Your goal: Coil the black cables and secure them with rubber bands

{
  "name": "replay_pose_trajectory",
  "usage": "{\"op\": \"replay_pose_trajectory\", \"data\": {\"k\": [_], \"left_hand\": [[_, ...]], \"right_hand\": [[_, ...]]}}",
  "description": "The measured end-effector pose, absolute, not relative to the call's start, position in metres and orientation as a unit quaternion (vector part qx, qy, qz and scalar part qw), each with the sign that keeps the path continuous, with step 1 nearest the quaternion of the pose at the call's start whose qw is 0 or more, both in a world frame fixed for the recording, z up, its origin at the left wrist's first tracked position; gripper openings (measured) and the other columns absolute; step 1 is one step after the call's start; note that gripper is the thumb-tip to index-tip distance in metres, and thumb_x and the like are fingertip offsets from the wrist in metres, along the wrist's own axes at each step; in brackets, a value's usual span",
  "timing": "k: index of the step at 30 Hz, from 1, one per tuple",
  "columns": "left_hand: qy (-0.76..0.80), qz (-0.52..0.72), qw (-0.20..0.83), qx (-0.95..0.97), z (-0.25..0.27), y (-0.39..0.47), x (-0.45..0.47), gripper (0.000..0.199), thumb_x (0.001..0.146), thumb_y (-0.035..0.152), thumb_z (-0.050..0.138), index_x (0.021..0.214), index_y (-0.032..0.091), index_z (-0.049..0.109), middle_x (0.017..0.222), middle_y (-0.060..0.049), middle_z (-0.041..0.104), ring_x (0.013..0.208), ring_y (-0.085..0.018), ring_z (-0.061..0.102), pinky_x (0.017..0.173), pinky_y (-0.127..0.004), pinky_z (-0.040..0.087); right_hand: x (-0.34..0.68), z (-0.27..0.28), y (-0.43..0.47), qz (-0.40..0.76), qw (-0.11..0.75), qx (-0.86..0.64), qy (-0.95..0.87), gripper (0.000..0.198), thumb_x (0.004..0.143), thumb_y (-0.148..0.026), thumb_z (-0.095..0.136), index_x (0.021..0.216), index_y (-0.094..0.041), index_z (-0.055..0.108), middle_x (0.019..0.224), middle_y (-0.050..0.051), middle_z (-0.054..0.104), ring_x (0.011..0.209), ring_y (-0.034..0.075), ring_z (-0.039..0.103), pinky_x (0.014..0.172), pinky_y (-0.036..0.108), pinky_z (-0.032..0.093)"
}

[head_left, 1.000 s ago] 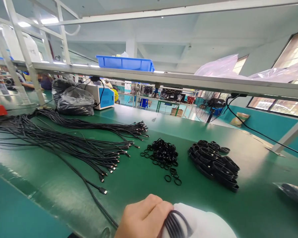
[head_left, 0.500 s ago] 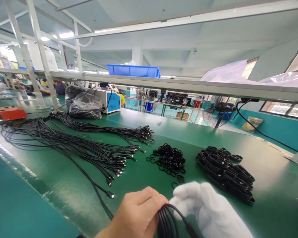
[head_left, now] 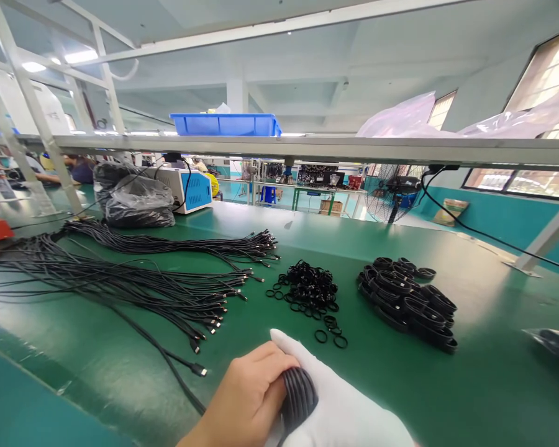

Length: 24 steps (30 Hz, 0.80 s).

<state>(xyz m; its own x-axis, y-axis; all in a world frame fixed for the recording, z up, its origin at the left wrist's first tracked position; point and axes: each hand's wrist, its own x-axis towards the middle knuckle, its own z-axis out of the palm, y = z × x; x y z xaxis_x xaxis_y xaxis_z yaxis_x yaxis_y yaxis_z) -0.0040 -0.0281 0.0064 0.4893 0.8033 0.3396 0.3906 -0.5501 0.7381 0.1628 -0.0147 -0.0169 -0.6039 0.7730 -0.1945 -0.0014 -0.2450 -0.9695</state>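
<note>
**Bare left hand (head_left: 249, 394) gripping a cable coil (head_left: 300, 394), gloved right hand (head_left: 349, 406) up against it**

So the left is closed on the coil's left side, thumb and fingers snug with no real gap. The right, in a white glove, lies along the other side, fingers stretched forward a bit past the left fingertips. Can't tell if it's actually gripping or just touching.

The coil's low in the middle of the view, over the near part of the green table (head_left: 251, 323). Its strands sit side by side, running roughly top to bottom and bowing out right. Hands hide the rest, so I can't call the full long axis.

Loose cables (head_left: 168, 285) lie to the left, black rings (head_left: 310, 285) ahead, coiled bundles (head_left: 407, 304) off right.
</note>
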Motion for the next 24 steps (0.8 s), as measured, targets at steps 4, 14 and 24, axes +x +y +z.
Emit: {"op": "replay_pose_trajectory", "data": {"k": [4, 14, 24], "left_hand": [[0.400, 0.335, 0.301, 0.798, 0.005, -0.027, 0.000, 0.026, 0.087, 0.015, 0.039, 0.090, 0.021, 0.065, 0.084, -0.002, 0.061, 0.076, -0.015, 0.057, 0.069, -0.021, 0.042], [0.509, 0.308, 0.477, 0.647, 0.015, -0.023, -0.001, 0.017, 0.080, 0.026, 0.052, 0.096, 0.020, 0.056, 0.066, 0.005, 0.054, 0.057, -0.012, 0.051, 0.053, -0.022, 0.039], [0.579, 0.287, 0.421, 0.636, 0.000, -0.014, 0.009, 0.008, 0.069, 0.021, 0.056, 0.077, 0.020, 0.054, 0.056, 0.008, 0.048, 0.054, -0.012, 0.046, 0.049, -0.021, 0.032]], "right_hand": [[0.153, -0.007, -0.019, 0.679, 0.315, -0.383, -0.541, 0.100, 0.034, -0.013, 0.084, 0.125, -0.015, 0.042, 0.109, 0.006, 0.057, 0.109, 0.021, 0.052, 0.096, 0.031, 0.039], [0.145, -0.002, -0.021, 0.780, 0.244, -0.337, -0.467, 0.027, 0.057, -0.024, 0.063, 0.079, -0.007, 0.062, 0.059, 0.007, 0.063, 0.047, 0.014, 0.059, 0.048, 0.025, 0.049], [0.138, -0.008, -0.022, 0.762, 0.262, -0.361, -0.469, 0.015, 0.055, -0.018, 0.063, 0.067, -0.009, 0.061, 0.053, 0.003, 0.060, 0.042, 0.009, 0.054, 0.042, 0.017, 0.043]]}}
